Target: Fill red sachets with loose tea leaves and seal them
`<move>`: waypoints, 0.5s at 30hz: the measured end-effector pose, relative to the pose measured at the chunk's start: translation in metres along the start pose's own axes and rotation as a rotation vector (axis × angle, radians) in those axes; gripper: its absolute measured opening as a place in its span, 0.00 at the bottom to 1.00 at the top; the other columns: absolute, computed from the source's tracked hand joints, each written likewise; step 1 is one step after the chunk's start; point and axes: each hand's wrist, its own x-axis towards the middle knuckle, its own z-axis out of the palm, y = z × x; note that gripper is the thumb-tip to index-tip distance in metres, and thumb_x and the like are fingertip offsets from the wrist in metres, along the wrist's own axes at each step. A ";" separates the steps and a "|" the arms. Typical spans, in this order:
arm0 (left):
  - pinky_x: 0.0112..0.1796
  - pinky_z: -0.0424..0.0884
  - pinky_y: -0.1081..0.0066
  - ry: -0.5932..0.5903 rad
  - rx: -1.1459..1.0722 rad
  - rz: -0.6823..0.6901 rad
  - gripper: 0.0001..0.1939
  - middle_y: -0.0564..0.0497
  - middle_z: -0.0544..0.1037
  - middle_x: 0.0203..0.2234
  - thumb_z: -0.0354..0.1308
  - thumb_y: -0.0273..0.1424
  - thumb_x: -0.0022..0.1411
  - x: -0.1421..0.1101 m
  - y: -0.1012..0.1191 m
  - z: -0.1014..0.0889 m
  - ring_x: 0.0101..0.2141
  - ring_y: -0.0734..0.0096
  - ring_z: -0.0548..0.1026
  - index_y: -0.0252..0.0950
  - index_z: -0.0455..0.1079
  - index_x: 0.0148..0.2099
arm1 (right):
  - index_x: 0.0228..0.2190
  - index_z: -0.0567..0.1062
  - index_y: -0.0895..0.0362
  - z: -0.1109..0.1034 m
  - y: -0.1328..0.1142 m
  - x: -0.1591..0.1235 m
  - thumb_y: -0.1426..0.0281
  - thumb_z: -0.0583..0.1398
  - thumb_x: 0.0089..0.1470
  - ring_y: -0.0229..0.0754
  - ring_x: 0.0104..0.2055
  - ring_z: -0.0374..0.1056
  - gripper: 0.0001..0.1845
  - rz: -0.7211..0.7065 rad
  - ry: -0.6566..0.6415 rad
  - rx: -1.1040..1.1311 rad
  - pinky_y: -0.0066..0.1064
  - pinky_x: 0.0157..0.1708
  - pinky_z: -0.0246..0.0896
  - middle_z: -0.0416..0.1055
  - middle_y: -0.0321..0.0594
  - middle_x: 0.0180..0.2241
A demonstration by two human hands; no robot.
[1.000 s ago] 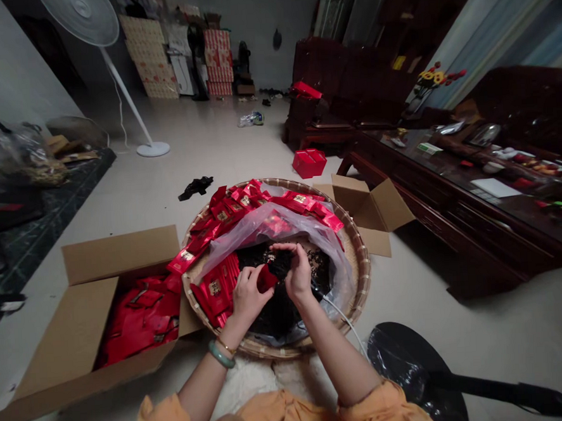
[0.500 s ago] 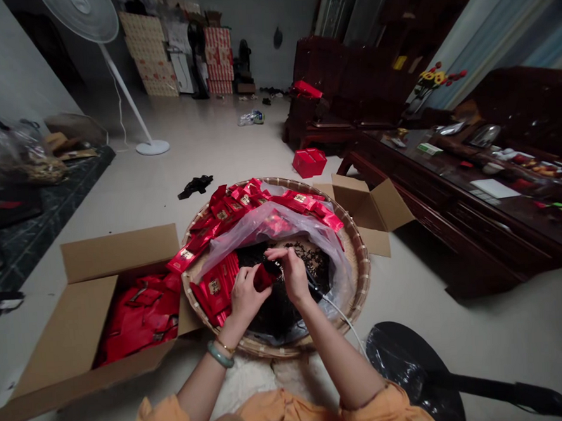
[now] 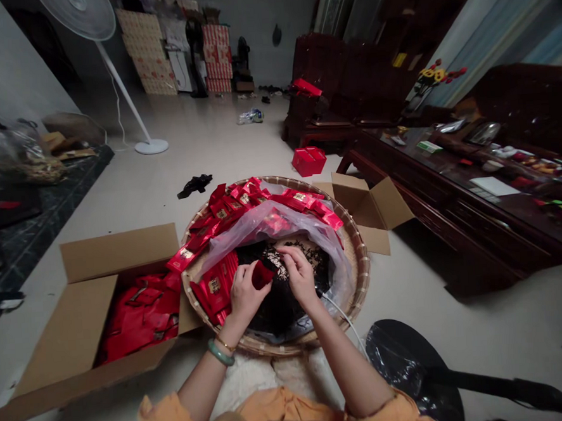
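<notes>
My left hand (image 3: 244,294) is closed around a small red packet (image 3: 262,274), held over a heap of dark loose tea leaves (image 3: 277,299). My right hand (image 3: 298,274) is beside it, fingers pinched on a bit of dark tea at the packet's mouth. The tea lies in a clear plastic bag (image 3: 267,227) inside a round woven basket (image 3: 360,263). Several more red packets (image 3: 243,206) are piled along the basket's far and left sides.
An open cardboard box (image 3: 116,252) with red packets stands to the left, a smaller open box (image 3: 373,208) to the right. A dark wooden table (image 3: 475,205) runs along the right, a standing fan (image 3: 151,145) at the back left, a black round object (image 3: 404,362) near my right elbow.
My right hand has lowered slightly with its pinch of tea toward the packet's opening. My left hand keeps hold of the packet in about the same place.
</notes>
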 end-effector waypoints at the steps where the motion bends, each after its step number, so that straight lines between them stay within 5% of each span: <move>1: 0.40 0.71 0.65 -0.004 0.001 0.006 0.27 0.47 0.68 0.37 0.63 0.33 0.50 0.000 0.001 0.000 0.39 0.63 0.70 0.37 0.63 0.53 | 0.34 0.78 0.50 -0.002 0.000 0.000 0.68 0.59 0.51 0.44 0.45 0.62 0.09 -0.008 -0.027 -0.045 0.39 0.55 0.49 0.70 0.39 0.39; 5: 0.38 0.71 0.66 0.000 0.008 -0.012 0.27 0.47 0.67 0.38 0.62 0.32 0.50 -0.001 0.006 0.003 0.39 0.62 0.71 0.37 0.62 0.54 | 0.34 0.78 0.47 -0.005 0.006 -0.006 0.69 0.63 0.46 0.48 0.47 0.58 0.10 -0.030 -0.188 -0.222 0.45 0.57 0.44 0.69 0.40 0.39; 9: 0.39 0.70 0.65 -0.043 -0.034 -0.016 0.28 0.46 0.68 0.38 0.61 0.29 0.50 0.001 0.008 0.002 0.39 0.62 0.71 0.38 0.62 0.55 | 0.30 0.78 0.48 -0.009 0.018 -0.008 0.70 0.64 0.45 0.46 0.40 0.61 0.07 -0.018 -0.295 -0.229 0.44 0.53 0.51 0.68 0.40 0.33; 15: 0.49 0.64 0.55 -0.363 -0.275 -0.024 0.31 0.45 0.73 0.45 0.66 0.35 0.45 0.017 -0.011 -0.013 0.47 0.57 0.69 0.38 0.66 0.52 | 0.28 0.79 0.50 -0.021 0.016 0.005 0.74 0.63 0.45 0.40 0.34 0.65 0.07 -0.022 -0.381 -0.263 0.37 0.45 0.59 0.72 0.37 0.30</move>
